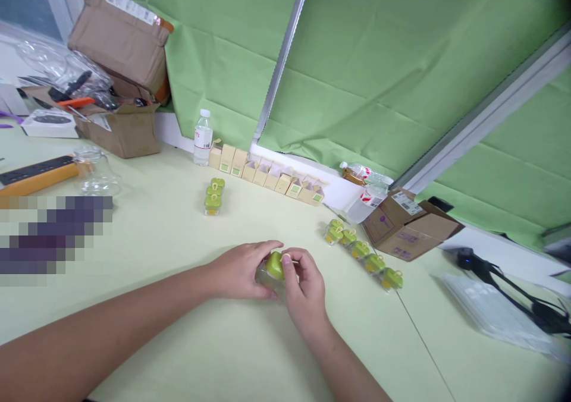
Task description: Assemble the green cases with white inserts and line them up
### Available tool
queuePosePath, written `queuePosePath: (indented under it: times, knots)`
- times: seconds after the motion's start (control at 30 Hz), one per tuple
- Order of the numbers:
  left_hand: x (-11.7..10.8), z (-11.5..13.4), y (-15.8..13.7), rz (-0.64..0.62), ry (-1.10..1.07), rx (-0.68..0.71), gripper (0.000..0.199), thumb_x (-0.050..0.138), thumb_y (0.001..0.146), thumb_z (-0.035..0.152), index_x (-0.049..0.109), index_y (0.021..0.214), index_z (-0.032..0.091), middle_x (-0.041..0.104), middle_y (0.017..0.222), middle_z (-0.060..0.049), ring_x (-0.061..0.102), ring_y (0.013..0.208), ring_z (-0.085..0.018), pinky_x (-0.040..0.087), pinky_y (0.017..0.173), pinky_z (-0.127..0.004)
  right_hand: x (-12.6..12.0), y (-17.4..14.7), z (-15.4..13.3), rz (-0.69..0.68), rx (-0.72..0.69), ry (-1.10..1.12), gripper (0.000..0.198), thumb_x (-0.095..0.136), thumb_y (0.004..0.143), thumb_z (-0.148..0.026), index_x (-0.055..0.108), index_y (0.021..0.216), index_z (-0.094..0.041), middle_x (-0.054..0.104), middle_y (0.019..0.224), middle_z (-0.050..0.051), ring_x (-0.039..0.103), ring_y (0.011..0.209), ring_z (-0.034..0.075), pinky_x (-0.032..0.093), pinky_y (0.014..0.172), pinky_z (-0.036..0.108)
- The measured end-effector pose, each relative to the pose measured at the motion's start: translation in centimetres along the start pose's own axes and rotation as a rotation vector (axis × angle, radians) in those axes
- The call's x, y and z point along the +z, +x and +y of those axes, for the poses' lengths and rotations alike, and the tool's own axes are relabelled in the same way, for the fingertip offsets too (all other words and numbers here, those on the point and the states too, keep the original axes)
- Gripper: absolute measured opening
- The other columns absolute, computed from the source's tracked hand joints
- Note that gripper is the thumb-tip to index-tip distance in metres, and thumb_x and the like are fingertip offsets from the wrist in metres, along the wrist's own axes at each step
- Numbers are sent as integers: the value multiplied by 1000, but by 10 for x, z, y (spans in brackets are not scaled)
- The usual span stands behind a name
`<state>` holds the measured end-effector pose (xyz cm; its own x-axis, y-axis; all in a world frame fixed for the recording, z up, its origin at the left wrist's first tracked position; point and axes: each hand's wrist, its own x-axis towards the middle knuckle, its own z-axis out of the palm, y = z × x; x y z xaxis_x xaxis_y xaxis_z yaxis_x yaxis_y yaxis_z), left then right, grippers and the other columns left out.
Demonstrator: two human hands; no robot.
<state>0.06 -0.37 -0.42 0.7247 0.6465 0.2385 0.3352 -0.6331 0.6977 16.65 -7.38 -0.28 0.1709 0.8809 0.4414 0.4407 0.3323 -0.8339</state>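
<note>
A small clear jar with a green lid (274, 265) is between my hands, over the middle of the table. My left hand (243, 269) wraps round the jar's left side, thumb and fingers closed on it. With thumb and forefinger, my right hand (304, 283) pinches the pale loop on top of the lid. Several like jars (360, 248) with green lids and loops stand in a slanting row to the right. Another short row of such jars (213, 200) is beyond my left hand. What the held jar contains is hidden.
Small cream boxes (267, 173) line the back edge beside an upright water bottle (203, 138). Bottles lie by a brown carton (408, 223) at right, near a black cable (504, 289) and plastic bags (491, 313). A glass jar (96, 173), power strip (40, 173) and cartons (125, 131) occupy the left.
</note>
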Motion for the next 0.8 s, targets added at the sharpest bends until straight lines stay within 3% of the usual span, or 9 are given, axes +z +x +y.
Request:
queuePosePath:
  times: [0.4, 0.8]
  knots:
    - [2, 1, 0, 10, -29, -6, 88, 79, 68, 43, 37, 143, 27, 63, 124, -4, 64, 102, -24, 49, 81, -31, 1, -1, 1, -78, -62, -69, 10, 52, 97, -26, 61, 94, -23, 63, 94, 4, 60, 87, 17, 49, 78, 30]
    - [3, 0, 0, 37, -60, -21, 82, 77, 70, 41, 39, 141, 28, 66, 110, -2, 64, 92, -22, 49, 77, -31, 1, 0, -1, -140, -100, -123, 12, 50, 98, -24, 61, 92, -23, 63, 94, 4, 61, 88, 19, 48, 79, 32]
